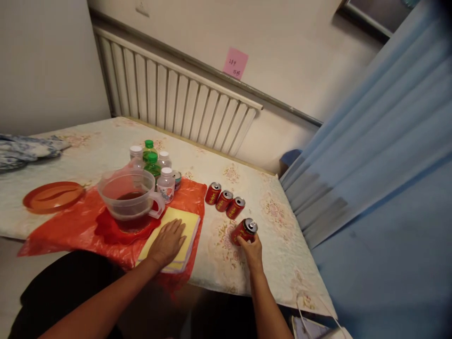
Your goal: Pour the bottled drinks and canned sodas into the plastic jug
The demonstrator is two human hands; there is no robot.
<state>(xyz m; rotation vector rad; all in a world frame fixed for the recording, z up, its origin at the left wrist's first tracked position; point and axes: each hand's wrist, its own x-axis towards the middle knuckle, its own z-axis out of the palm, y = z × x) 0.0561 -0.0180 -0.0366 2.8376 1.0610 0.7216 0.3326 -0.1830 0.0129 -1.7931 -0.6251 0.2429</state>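
Note:
My left hand (168,242) lies flat, fingers stretched out, on a stack of yellow paper (189,227). A red drink can (240,232) is gripped in my right hand (253,250), near the front of the table and slightly tilted. Behind it, three more red cans (224,201) stand in a row with their tops up. Left of the paper, a clear plastic jug (123,207) with dark liquid sits on a red wavy-edged dish (106,228). Whether the held can touches the cloth I cannot tell.
An orange plastic sheet (76,231) spreads under the jug and paper. Behind the jug stand several bottles with white or green caps (165,184). An orange lid (52,197) lies at left, near bunched patterned cloth (28,151). A blue curtain (374,155) borders the right side.

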